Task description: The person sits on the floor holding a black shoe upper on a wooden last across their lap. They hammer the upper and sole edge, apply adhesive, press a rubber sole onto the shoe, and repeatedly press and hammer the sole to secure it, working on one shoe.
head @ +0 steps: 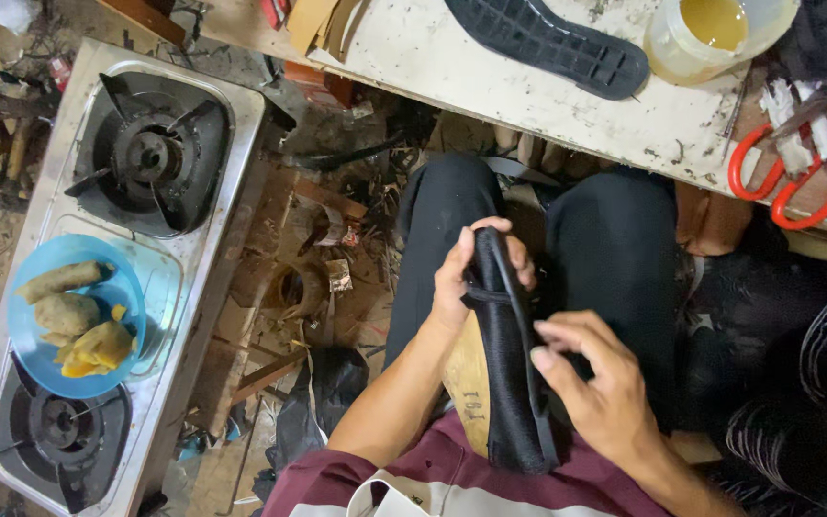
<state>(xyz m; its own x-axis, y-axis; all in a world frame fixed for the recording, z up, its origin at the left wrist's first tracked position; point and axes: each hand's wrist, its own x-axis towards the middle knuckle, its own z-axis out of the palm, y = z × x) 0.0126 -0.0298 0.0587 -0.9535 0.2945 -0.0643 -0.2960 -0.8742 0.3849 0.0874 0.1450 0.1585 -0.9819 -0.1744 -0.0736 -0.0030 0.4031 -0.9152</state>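
Over my lap I hold a black fabric shoe upper (509, 369) stretched on a tan wooden shoe last (469, 383). My left hand (461, 278) is wrapped around its far end, fingers curled over the black fabric. My right hand (595, 378) rests against the near right side of the upper, thumb and fingers pinching the black edge strip.
A white worn workbench (490, 77) ahead carries a black rubber sole (547, 43), a jar of yellowish liquid (710, 33) and red-handled scissors (787, 177). At left stands a two-burner steel stove (203, 239) with a blue bowl of food (74, 316). Scraps litter the floor (308, 278).
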